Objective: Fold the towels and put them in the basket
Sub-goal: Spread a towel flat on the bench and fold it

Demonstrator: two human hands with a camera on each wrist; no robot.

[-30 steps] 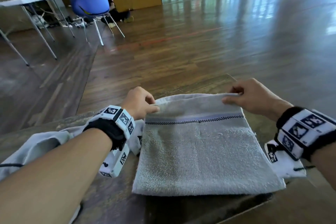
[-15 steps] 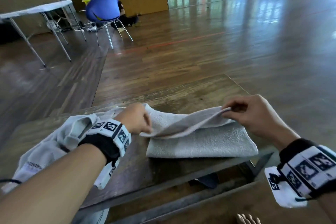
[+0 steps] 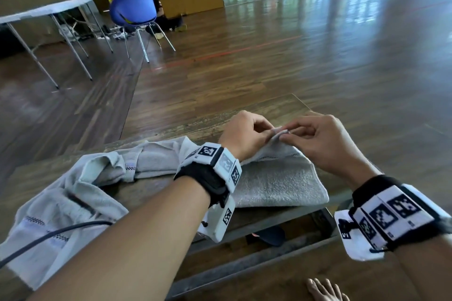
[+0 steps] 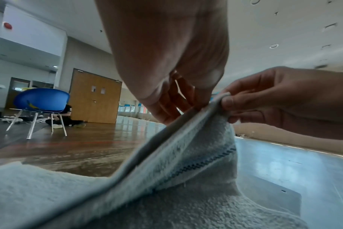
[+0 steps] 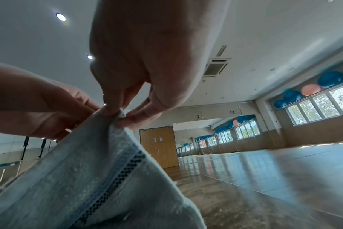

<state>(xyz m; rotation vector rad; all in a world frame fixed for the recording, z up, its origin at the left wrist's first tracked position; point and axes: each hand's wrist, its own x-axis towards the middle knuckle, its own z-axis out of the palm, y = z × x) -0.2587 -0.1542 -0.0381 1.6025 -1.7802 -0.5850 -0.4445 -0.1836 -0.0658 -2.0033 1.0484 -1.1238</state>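
Because the two top corners are brought together above the half-folded towel (image 3: 276,186) on the bench (image 3: 171,124), left hand (image 3: 244,134) and right hand (image 3: 315,139) fingers (image 5: 110,110) both pinch its hem, likely to halve it again; an unfolded towel (image 3: 73,193) lies just left of it, no basket visible

At frame centre the left hand (image 4: 166,51) and, from the right, the right hand (image 4: 288,102) pinch the towel (image 4: 176,162) hem together, lifting it into a ridge. A blue chair (image 4: 41,99) stands at left.
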